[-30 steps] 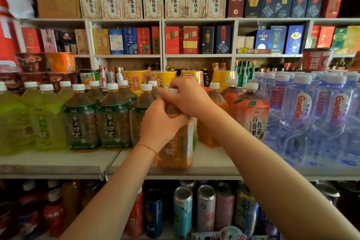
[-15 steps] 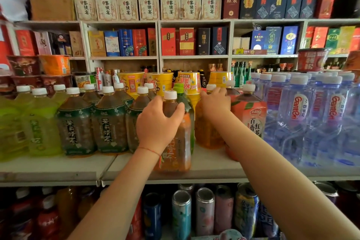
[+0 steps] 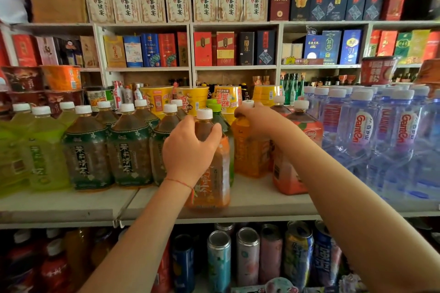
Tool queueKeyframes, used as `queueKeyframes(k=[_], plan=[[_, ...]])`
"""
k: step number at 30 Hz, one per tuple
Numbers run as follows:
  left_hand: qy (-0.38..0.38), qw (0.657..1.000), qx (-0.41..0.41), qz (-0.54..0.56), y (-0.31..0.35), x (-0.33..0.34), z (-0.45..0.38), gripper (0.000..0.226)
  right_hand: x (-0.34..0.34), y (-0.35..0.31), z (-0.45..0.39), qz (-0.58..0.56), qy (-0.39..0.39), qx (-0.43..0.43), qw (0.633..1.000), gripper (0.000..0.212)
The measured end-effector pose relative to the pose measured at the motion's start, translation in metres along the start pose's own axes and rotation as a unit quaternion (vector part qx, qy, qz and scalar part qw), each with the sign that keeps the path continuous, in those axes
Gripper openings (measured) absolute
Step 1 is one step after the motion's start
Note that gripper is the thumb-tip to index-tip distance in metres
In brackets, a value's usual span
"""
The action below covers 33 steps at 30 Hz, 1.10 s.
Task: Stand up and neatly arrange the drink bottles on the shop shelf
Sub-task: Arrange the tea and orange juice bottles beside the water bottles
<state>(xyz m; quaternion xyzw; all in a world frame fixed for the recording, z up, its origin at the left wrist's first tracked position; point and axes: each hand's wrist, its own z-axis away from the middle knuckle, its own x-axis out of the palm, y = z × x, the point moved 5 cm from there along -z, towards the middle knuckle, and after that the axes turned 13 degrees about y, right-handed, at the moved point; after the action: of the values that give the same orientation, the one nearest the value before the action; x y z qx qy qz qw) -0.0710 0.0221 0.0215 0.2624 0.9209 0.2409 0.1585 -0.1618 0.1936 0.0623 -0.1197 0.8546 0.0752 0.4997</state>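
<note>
The front amber tea bottle [image 3: 210,162] is still being gripped at the shoulder by the left hand [image 3: 188,150], standing upright near the shelf [image 3: 257,202] edge. The right hand [image 3: 258,118], on that bottle's cap a sec ago, is now being curled round the neck of the orange bottle [image 3: 250,150] behind, so the next bottle is prob. being straightened. Further back, water bottles [image 3: 362,131] w/ white caps and boxed goods [image 3: 202,49] are being displayed.
</note>
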Motion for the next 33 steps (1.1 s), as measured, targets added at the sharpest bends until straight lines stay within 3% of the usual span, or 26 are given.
queueKeyframes(k=[6,9,14,33], plan=[[-0.020,1.000,-0.010,-0.004,0.001,0.000,-0.001,0.030,0.003,-0.002,-0.010,0.087,-0.066,0.031,0.993,0.094],[-0.026,1.000,-0.013,-0.004,0.000,0.000,-0.001,0.031,0.005,-0.008,-0.019,0.101,-0.064,0.026,0.992,0.089],[-0.028,0.999,-0.012,-0.009,0.000,-0.001,-0.001,0.032,-0.001,-0.011,-0.022,0.077,-0.061,0.005,0.995,0.075],[-0.014,1.000,-0.011,-0.003,0.000,0.000,0.000,0.029,-0.006,0.004,-0.015,-0.019,-0.109,-0.033,0.993,0.083]])
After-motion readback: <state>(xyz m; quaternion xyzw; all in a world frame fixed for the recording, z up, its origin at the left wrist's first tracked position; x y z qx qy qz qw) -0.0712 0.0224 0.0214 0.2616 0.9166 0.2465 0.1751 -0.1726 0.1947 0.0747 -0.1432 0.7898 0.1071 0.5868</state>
